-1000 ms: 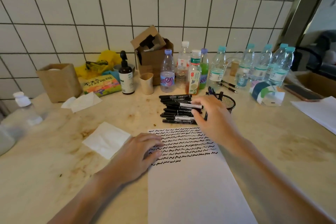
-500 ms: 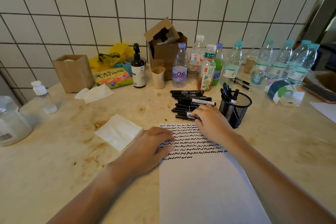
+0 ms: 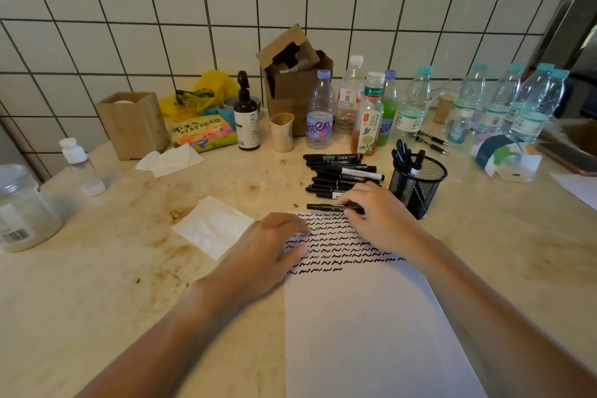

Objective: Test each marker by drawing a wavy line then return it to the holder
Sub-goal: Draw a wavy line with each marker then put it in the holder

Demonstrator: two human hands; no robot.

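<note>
Head view: a capped black marker (image 3: 334,206) lies on the desk (image 3: 97,284) just above the paper (image 3: 371,317), the right hand (image 3: 374,220) pinching it with curled fingers (image 3: 350,203). Lift it clear of the marker pile (image 3: 340,176), uncap, and start under the last wavy row. The left hand (image 3: 268,249) rests flat, steadying the sheet; the mesh holder (image 3: 416,186) stands beside.

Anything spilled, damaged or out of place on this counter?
Brownish stains blotch the counter beside the napkin, like dried spills. A crumpled tissue lies loose near the wooden box. The cardboard box at the wall stands with its flap torn open. Nothing looks freshly spilled.
</note>
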